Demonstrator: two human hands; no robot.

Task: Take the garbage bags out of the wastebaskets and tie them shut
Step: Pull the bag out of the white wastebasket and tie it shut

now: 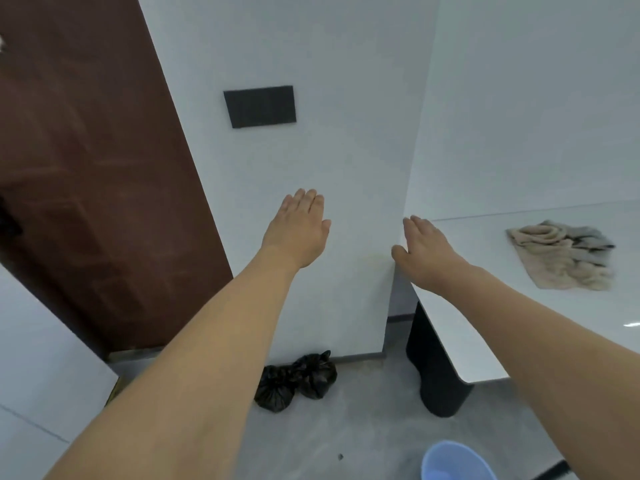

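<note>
Item 1, your left hand (300, 227): stretched forward at arm's length, palm down, fingers straight and held together, thumb out to the side. It grips nothing and hangs in front of the white wall (311, 161).

Item 2, your right hand (426, 249): stretched forward likewise, palm down, fingers flat and extended, thumb spread. It holds nothing and hovers over the near corner of the white table (540, 317); whether it touches the tabletop cannot be told.

Item 3, two black garbage bags (297, 382): both lie on the grey floor (363, 427) at the foot of the wall, touching one another, each gathered at its top into a knot. They sit well below and between your two forearms, out of any basket.

Item 4, blue wastebasket (457, 462): only its rim and part of the inside show at the bottom edge, on the floor near the table; no bag liner is visible inside.

Item 5, crumpled cloth (561, 256): beige and grey, lying on the tabletop to the right of your right hand, apart from it.

Item 6, black wall panel (260, 106): rectangular, mounted on the wall above your left hand.

Item 7, brown door (86, 161): at the left, beside the wall.

Item 8, dark table leg (437, 368): standing on the floor under the table, right of the bags.
</note>
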